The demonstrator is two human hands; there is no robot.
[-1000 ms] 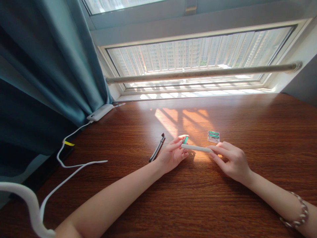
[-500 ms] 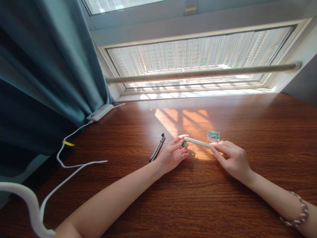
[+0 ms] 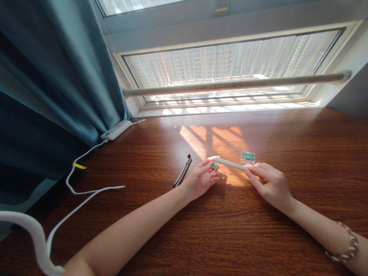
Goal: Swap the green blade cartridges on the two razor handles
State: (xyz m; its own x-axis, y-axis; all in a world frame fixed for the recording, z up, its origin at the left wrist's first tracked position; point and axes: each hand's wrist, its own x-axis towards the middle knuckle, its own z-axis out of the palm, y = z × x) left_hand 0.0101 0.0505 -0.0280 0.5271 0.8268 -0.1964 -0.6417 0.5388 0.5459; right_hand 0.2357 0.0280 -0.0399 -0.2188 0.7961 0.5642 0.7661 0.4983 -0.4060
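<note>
My right hand (image 3: 268,184) pinches the near end of a white razor handle (image 3: 231,164), which slants up to the left over the wooden table (image 3: 201,230). Its far tip meets a small green razor cartridge (image 3: 214,165) pinched between the thumb and fingers of my left hand (image 3: 199,179). Just behind the handle, in the sunlit patch, lies a clear cartridge holder (image 3: 248,157) with green blades in it.
A thin black razor handle (image 3: 182,171) lies left of my left hand. A white power bank (image 3: 116,130) and its white cable (image 3: 86,191) lie at the left by the teal curtain (image 3: 51,88). A window with a metal rail (image 3: 235,83) runs along the back.
My left hand turned the green cartridge downward, and my right hand raised the handle's far tip up to it. The two now meet at my left fingertips.
</note>
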